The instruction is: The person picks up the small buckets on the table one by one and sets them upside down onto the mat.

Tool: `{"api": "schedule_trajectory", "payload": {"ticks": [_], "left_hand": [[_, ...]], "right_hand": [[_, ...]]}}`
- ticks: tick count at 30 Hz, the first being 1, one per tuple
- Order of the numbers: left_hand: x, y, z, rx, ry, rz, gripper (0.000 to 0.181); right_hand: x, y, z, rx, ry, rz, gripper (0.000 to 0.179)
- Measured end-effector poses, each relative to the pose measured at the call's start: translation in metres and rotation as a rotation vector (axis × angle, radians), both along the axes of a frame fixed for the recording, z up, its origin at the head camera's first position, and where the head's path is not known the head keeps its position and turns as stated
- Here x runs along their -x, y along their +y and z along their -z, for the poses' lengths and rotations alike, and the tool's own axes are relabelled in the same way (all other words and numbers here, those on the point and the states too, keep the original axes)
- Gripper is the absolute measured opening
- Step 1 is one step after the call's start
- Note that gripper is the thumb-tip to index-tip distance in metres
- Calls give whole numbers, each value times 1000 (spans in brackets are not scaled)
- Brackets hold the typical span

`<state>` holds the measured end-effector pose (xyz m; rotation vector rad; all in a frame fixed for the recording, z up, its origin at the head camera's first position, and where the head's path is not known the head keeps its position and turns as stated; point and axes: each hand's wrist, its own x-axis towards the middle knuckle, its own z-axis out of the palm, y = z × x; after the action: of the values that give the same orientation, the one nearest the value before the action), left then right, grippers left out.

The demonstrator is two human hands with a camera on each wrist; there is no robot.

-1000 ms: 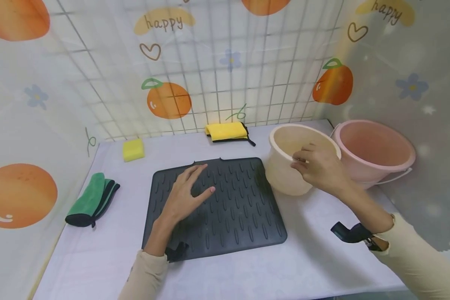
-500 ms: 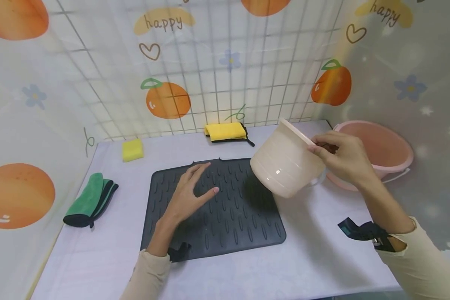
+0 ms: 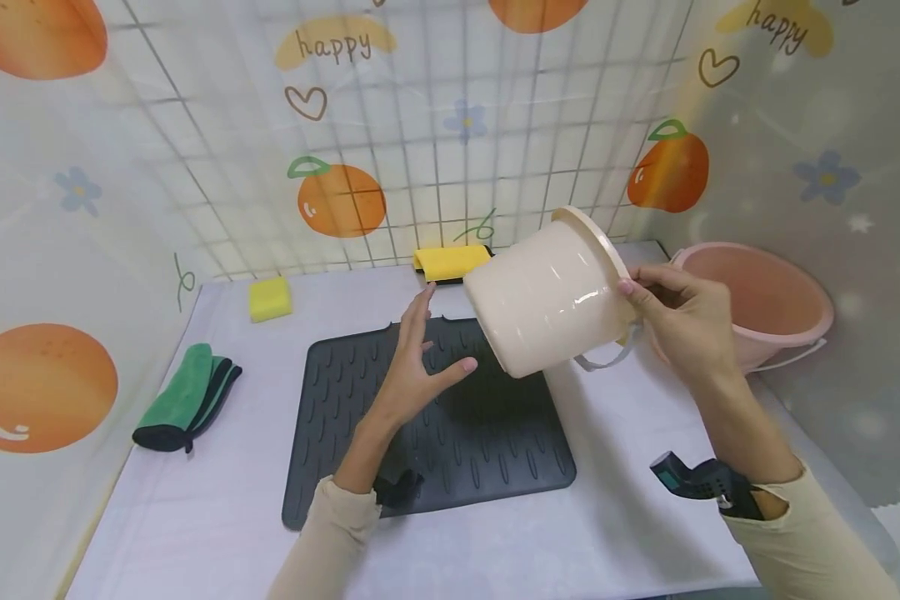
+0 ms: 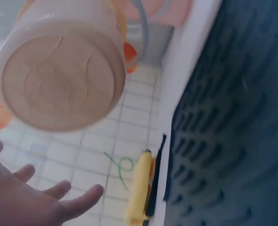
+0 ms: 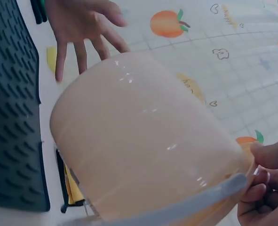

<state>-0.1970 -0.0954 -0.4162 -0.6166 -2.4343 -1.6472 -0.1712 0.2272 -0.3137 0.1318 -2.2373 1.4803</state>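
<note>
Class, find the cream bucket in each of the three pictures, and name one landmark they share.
Head: the cream bucket, tilted, just right of centre.
Left wrist: the cream bucket, upper left, base showing.
Right wrist: the cream bucket, filling the centre.
Shared landmark: the dark ridged mat; below centre, right side, left side, respectively.

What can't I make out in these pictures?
Inside of the tapered cream plastic bucket: hidden in every view by its own base or wall.
Lower right corner of the folded yellow cloth with black edging: behind the cream bucket, head view.
Part of the right hand: cut off by the right wrist view's right edge.
</note>
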Motion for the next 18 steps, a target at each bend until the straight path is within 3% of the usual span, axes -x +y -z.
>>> {"api": "schedule_trajectory", "payload": {"ticks": [5,12,14,18], "left_hand": [[5,16,-4,-124,-23,46,117],[13,31,-1,-376,-57,209,124],[14,33,-1,-439,-53,223,124],[15,34,-3,-484,-51,199,120]], "right_hand": [[-2,-7,3,59,28,-12,28],[-5,-15,12,317,49,-136,25],[-4,-17,14,321,57,-151,25],[-2,-20,16,289,59,-156,26]]}}
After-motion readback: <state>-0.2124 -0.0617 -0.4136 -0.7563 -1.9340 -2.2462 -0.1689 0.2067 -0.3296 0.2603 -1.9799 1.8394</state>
